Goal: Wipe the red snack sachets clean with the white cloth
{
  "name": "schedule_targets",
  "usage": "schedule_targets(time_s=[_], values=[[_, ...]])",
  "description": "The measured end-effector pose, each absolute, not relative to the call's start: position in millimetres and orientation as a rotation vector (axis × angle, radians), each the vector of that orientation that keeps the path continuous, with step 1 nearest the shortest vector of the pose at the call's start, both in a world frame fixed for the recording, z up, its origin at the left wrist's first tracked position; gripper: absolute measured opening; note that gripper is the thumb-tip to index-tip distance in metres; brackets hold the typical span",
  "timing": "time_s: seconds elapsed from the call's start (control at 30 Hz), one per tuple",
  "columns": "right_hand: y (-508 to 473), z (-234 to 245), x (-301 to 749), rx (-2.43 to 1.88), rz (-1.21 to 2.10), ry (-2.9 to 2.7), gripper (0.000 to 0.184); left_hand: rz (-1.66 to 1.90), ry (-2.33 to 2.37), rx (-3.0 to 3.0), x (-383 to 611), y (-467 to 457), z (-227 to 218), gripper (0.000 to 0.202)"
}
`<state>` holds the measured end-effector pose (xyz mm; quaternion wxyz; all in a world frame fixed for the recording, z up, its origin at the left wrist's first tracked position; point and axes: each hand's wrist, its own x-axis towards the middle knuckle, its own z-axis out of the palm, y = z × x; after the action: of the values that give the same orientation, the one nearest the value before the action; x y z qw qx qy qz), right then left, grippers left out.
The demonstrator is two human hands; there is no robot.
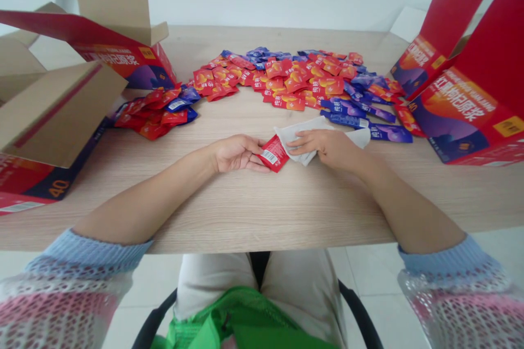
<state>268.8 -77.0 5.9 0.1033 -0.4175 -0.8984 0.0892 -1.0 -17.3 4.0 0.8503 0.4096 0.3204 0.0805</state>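
My left hand (236, 153) is closed on a small red sachet (273, 153) lying low over the wooden table (262, 212) in front of me. My right hand (327, 147) rests on a white cloth (301, 133) and presses it with its fingers against the right edge of the sachet. Beyond the hands lies a wide spread of red and blue sachets (303, 78). A smaller pile of red and blue sachets (158, 108) sits to the left.
Open cardboard boxes (57, 106) with red and purple printed cartons (123, 59) stand at the left. Two open red cartons (470, 103) stand at the right edge. My lap and a chair with something green show below the table's front edge.
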Motion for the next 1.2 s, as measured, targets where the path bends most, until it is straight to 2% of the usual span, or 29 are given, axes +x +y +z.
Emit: schedule_targets(time_s=[0.33,0.53,0.63,0.8,0.93,1.07,1.2], values=[[-58.9,-8.8,281.2,-1.618,-0.066,-2.448,0.067,0.271,0.810,0.981,4.3,-32.3,11.1,0.046],[-56.8,-18.1,287.0,-1.706,-0.033,-2.193,0.066,0.361,0.923,1.069,7.7,-45.1,14.4,0.046],[-55.8,-21.1,288.5,-1.558,0.099,-2.022,0.061,0.504,0.983,1.134,10.4,-52.4,11.4,0.048],[-45.6,-25.8,289.7,-1.286,0.211,-1.546,0.037,0.936,1.172,1.543,9.2,-51.9,1.7,0.032],[-38.5,-31.2,294.5,-1.280,0.248,-1.202,0.036,1.157,1.245,2.118,2.8,-56.8,-0.7,0.016],[-51.3,-25.4,282.2,-1.222,0.315,-1.111,0.038,0.923,1.227,2.820,7.1,-78.7,0.0,0.019],[-82.5,-11.7,248.2,-1.276,0.259,-1.512,0.037,0.414,1.096,3.166,22.5,-103.7,-0.4,0.016]])
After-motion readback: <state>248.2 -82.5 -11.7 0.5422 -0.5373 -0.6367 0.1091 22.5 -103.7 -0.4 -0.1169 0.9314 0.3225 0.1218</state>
